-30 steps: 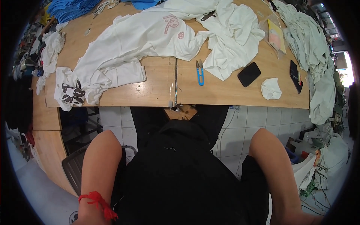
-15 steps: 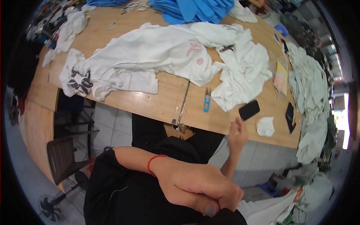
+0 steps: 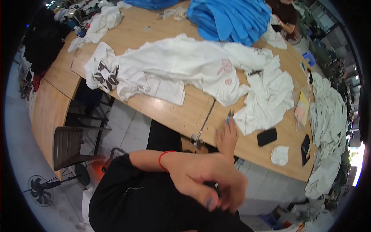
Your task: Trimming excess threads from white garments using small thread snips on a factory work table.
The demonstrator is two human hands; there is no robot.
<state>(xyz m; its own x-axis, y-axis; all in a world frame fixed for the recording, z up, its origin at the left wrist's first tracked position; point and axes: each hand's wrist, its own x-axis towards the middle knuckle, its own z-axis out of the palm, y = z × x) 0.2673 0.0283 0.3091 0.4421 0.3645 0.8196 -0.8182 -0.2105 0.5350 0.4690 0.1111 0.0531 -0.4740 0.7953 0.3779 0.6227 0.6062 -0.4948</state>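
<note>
Head view: our right hand [image 3: 227,138] reaches over the table [image 3: 166,112] just right of the frame's centre, its fingertips at the blue handle of the snips [image 3: 230,117], though we cannot tell whether they are closed on it. Lower down, near the bottom centre, our left hand [image 3: 208,178] is curled and blurred, and we cannot tell what, if anything, it holds. For a sound grip, we judge it best to take the handle squarely, clear of the blades and the white cloth [image 3: 262,102] just beside them.
</note>
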